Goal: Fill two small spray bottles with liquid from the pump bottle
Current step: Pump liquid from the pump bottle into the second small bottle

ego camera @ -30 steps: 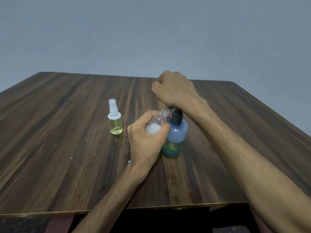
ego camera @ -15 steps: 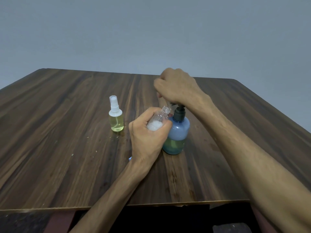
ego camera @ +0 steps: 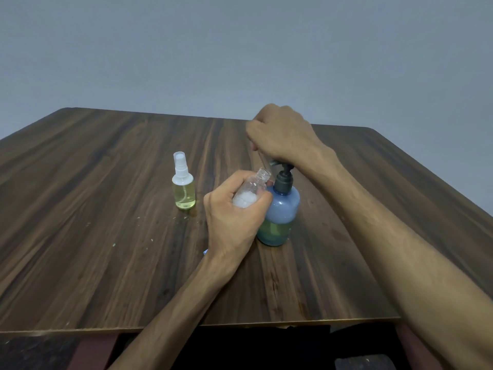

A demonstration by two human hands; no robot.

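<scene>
— Beside the pump bottle (ego camera: 280, 209), what else stood on the table (ego camera: 106, 263)?

— To its left, well apart, one small spray bottle (ego camera: 183, 186) stood upright with its white sprayer on and yellowish liquid inside. Pale specks lay scattered on the wood near it. My left forearm crossed the near edge and covered a bit of something pale blue.

— How many bottles did you count?

— Three: one blue pump bottle with a dark pump and greenish liquid low in it, one capped spray bottle, and one open clear bottle (ego camera: 252, 190).

— Where was that open one?

— My left hand (ego camera: 234, 222) was wrapped round it, tilted, its bare neck just under the pump's spout, against the pump bottle's left shoulder. Something white showed through its side.

— And your right hand (ego camera: 280, 134)?

— Curled in a fist on top of the pump head, hiding most of it. Something thin stuck out below it; I couldn't tell what.

— The surface, the room?

— Dark, streaky wood grain; behind the pump bottle, a plain grey-blue wall (ego camera: 240, 49).
</scene>
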